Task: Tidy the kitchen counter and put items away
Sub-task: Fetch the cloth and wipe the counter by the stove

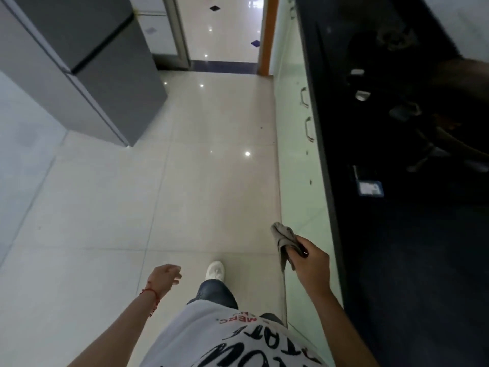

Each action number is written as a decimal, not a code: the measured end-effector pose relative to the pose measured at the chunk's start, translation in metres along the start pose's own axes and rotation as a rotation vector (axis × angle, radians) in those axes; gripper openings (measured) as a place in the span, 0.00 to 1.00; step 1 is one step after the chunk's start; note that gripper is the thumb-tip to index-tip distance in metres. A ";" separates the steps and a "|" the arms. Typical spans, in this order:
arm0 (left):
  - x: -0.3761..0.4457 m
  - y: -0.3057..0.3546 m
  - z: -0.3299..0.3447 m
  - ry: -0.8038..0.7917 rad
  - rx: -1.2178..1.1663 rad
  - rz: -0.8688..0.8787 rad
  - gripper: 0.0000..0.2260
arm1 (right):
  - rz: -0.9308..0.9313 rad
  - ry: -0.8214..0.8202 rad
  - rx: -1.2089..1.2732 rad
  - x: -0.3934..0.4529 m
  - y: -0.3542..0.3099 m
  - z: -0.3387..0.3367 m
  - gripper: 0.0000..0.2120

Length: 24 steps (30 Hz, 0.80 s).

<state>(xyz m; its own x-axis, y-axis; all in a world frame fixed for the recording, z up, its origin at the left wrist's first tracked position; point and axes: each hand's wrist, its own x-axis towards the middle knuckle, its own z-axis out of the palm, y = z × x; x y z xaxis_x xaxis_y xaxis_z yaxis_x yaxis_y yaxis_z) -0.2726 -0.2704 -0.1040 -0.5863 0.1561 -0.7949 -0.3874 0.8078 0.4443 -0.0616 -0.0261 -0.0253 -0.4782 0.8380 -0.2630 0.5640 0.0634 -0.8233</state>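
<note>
My right hand [311, 260] grips a crumpled grey-brown cloth [284, 238] and hangs just left of the black counter's front edge. The cloth dangles below my fingers. My left hand [165, 275] hangs loose over the floor and holds nothing; a red thread sits on its wrist. The black kitchen counter [410, 234] runs along the right side. On it lie a small blue-and-white packet [370, 188] and, farther back, a few dark blurred items I cannot make out.
Pale green cabinet doors [293, 165] with metal handles [308, 129] stand under the counter. A grey refrigerator [87, 70] stands at the left. Glossy cream floor tiles [201, 168] stretch ahead to an open doorway [225, 30]. My white shoe [215, 270] is stepping forward.
</note>
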 end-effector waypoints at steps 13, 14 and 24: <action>0.114 0.101 -0.084 -0.075 -0.061 -0.142 0.07 | 0.356 0.115 -0.193 0.142 -0.022 0.076 0.08; 0.121 0.118 -0.083 -0.087 -0.071 -0.122 0.07 | 0.374 0.111 -0.189 0.150 -0.025 0.078 0.08; 0.237 0.296 -0.098 -0.086 -0.008 -0.025 0.11 | 0.431 0.028 -0.182 0.329 -0.063 0.104 0.10</action>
<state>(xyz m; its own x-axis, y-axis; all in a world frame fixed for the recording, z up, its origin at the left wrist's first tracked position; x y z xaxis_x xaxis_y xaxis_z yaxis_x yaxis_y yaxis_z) -0.5956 -0.0499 -0.1206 -0.5133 0.1838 -0.8383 -0.4070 0.8078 0.4263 -0.3244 0.1893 -0.1121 -0.1572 0.8228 -0.5461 0.8177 -0.2017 -0.5392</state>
